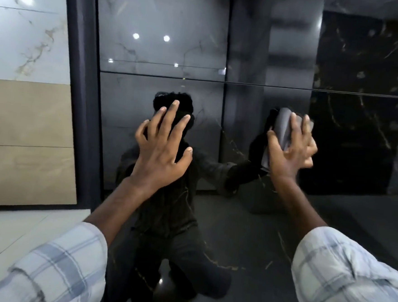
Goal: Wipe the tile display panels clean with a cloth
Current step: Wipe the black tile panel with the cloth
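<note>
- Head view: the dark glossy panel (270, 226) stands straight ahead, its long axis upright, both hands against it.
- Right hand (290, 147), at 1 o'clock, presses a grey cloth (281, 126) flat on the panel.
- Left hand (163, 146), at 12 o'clock, fingers spread wide, holds nothing.
- Unwiped surface runs towards 3 o'clock, nearer the right hand; nothing seems to block it.
- White and beige tiles (28, 91) stand at 9 o'clock.

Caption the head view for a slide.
Right hand presses a grey cloth against the glossy dark tile panel; left hand braces beside it, fingers spread.
</note>
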The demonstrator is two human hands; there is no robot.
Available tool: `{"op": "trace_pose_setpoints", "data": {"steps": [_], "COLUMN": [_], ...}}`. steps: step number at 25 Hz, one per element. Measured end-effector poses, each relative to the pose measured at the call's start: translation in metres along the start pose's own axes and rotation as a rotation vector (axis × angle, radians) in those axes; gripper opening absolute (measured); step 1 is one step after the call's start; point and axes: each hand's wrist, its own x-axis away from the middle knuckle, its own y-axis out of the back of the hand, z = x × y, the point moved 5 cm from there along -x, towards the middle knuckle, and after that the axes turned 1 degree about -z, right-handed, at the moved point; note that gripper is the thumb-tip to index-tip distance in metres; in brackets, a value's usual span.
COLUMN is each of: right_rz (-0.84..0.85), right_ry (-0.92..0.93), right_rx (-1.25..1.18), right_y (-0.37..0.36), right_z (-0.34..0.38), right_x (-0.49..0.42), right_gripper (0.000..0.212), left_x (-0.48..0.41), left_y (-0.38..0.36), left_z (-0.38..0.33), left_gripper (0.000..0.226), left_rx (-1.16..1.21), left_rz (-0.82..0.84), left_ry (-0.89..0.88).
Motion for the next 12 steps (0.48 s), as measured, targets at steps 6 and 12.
{"op": "trace_pose_setpoints", "data": {"steps": [6,12], "right_rz": [0.055,0.109], "right_ry": [0.105,0.882], "right_rx": [0.167,0.302], "right_y": [-0.022,-0.054], "right_z": [0.054,0.115], "right_x": [-0.006,0.023], "right_gripper": [0.071,0.069], "left_x": [0.000,0.004], "left_y": [-0.035,-0.043], "left_z": [-0.011,-0.013], "left_gripper": [0.077,0.078], "left_rx": [-0.103,-0.194], "left_rz": [0.029,-0.069], "left_ry": [-0.043,-0.069]}}
